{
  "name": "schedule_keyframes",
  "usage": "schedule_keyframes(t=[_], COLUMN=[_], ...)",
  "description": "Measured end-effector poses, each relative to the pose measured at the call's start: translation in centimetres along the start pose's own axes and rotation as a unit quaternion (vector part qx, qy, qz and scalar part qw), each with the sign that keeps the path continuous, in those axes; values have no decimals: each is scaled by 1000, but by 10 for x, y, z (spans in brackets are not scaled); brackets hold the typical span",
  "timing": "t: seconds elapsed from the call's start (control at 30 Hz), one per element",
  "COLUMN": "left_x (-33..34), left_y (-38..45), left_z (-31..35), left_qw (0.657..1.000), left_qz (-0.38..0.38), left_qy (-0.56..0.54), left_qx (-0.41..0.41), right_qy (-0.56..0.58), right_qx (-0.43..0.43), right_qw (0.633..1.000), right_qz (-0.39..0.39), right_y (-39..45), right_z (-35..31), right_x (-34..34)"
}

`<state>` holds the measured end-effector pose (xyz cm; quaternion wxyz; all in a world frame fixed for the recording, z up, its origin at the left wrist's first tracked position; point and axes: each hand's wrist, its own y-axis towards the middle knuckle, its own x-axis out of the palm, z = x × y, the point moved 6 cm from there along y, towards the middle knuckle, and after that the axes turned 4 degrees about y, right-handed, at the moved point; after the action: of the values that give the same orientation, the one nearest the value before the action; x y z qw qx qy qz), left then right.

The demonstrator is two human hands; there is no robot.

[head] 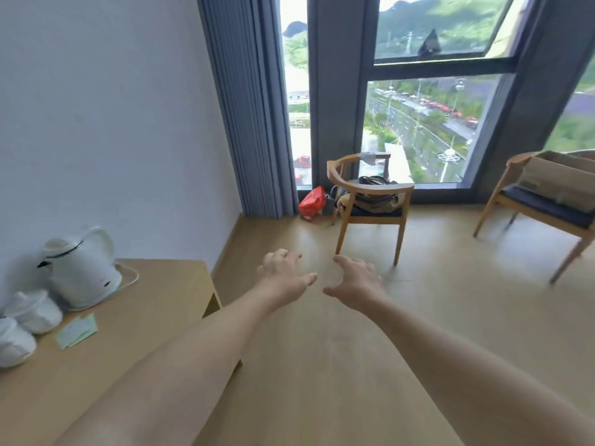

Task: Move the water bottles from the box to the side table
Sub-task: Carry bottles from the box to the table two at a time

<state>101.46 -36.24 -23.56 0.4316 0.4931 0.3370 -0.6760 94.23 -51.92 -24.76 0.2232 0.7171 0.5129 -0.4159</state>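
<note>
A brown cardboard box (561,180) rests on the seat of a wooden chair (512,204) at the far right; its contents are hidden and no water bottles show. The wooden side table (154,304) stands at the left against the wall. Both arms reach forward over the floor in the middle of the room. My left hand (283,275) and my right hand (357,284) are side by side, fingers spread, holding nothing. They are well short of the box and to the right of the table.
On the table stand a white kettle (80,268), two wrapped white cups (22,326) and a green card (75,331). A second chair (370,201) holding bags is by the window, with a red bag (312,202) beside it. Grey curtain (251,107) hangs left.
</note>
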Motion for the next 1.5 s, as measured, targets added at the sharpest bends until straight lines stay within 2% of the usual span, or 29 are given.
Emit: schedule_keyframes(t=[0.3,0.6,0.77,1.03,1.23,1.5], left_x=[70,78,87,149,194,204], left_y=[124,290,357,433,503,611], left_z=[163,298,363,459,549,702], left_qw=[986,960,949,934,931,932], left_qz=[-79,-99,-112,-138,-129,-119], left_qy=[-20,-30,-51,-40,-19,-29], left_qx=[144,260,289,328,342,340], right_qy=[31,33,42,63,69,98], right_qx=[165,253,300,350,354,335], right_qw=[980,948,927,906,900,898], right_qz=[106,192,220,228,246,267], right_y=[58,173,218,278,343,442], right_z=[149,221,261,351,439,546], right_x=[-89,-187,-226,-265,-312,-426])
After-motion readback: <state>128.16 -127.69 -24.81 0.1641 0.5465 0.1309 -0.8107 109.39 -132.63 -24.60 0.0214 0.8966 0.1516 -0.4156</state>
